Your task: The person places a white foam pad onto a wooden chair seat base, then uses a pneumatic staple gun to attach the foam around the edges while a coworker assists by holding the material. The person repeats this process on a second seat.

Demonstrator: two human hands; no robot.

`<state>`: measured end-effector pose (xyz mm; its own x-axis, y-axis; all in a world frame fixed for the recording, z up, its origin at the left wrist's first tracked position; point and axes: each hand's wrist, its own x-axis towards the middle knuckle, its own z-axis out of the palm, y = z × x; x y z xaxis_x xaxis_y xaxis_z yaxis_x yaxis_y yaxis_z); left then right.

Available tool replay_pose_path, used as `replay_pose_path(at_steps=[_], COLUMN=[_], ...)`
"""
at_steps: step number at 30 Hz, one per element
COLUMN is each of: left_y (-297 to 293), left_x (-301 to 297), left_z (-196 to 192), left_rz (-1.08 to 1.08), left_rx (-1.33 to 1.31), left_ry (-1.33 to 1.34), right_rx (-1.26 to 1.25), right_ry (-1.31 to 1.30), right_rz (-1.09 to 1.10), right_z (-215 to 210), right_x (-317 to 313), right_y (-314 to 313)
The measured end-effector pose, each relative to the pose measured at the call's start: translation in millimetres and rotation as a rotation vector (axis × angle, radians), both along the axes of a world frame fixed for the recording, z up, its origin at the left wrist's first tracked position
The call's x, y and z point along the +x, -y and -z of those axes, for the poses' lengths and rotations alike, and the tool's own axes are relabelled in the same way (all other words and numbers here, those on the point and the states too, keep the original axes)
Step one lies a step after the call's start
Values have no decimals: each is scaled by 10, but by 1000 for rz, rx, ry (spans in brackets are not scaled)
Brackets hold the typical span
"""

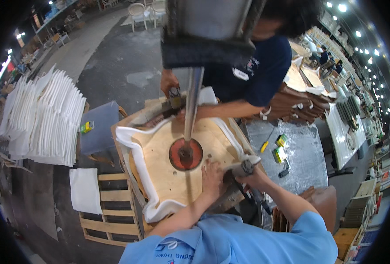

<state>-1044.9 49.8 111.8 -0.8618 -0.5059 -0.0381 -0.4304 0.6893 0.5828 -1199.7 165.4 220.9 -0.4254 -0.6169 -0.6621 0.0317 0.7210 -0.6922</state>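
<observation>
Light-blue cloth, the person's shirt [256, 242], fills the near edge. The left hand [213, 178] lies open and flat on a plywood panel [159, 154] edged with white padding [155, 212]; the right hand [255, 177] is closed around a grey hand tool [243, 169] at the panel's near right corner. A metal rod [193, 101] comes down to a red disc [195, 161] mid-panel. Beyond, a co-worker's hand [169, 82] grips another tool [176, 98].

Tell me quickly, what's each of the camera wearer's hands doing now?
Left hand: open, resting on the wooden panel.
Right hand: closed around a handheld tool.
</observation>
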Motion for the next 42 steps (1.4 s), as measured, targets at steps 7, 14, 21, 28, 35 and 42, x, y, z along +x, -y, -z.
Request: replay_pose_path(at_steps=[7, 14, 21, 28, 35, 42], left_y=[21, -40, -7, 22, -33, -51], left_x=[37, 35, -39, -42, 33, -47], left_z=[-54, 14, 64, 50, 139, -2], left_rz=[-14, -76, -29, -52, -66, -88], left_rx=[132, 151, 94, -7, 14, 91], left_ry=[5, -81, -55, -98, -138, -72], right_rx=[-120, 13, 104, 64, -54, -50], right_ry=[14, -1, -149, -81, 37, -29], right_rz=[22, -66, -121, -100, 16, 41], right_z=[49, 46, 7, -73, 142, 103], right_x=[101, 84, 64, 53, 4, -5], right_y=[-78, -10, 91, 116, -218, -234])
